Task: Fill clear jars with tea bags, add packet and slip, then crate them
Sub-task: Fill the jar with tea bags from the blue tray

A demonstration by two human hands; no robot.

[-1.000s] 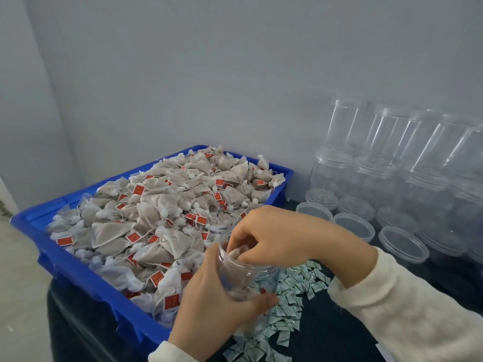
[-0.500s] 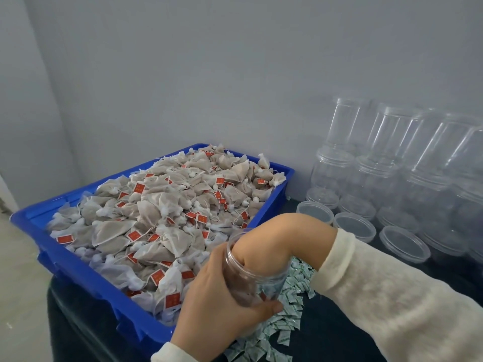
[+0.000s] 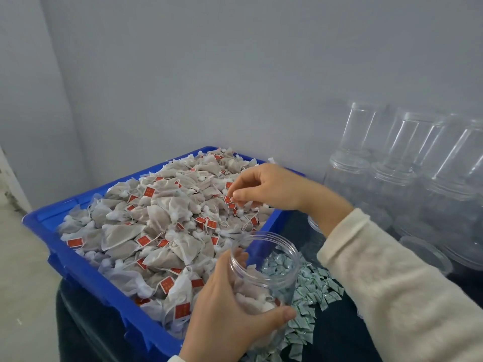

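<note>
The right hand (image 3: 271,189) has left the clear plastic jar (image 3: 264,270) gripped by the left hand (image 3: 230,309) and now pinches among grey mesh tea bags (image 3: 162,218) mid-frame: filling continues

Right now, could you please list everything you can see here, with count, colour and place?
crate: one, blue, left on the dark table.
tea bags: too many to count, grey-white mesh with red tags, heaped in the crate; a few lie in the held jar.
jar: one, clear, open, part-filled, held beside the crate's near right corner.
packets: a pile, pale green and white, on the table right of the jar.
empty jars: many, clear, stacked at the far right by the wall.
lids: at least one, clear, before the stack.
table: one, dark.
wall: grey, behind.
left hand: grips the jar.
right hand: pinches a tag over the heap; cream sleeve.
</note>
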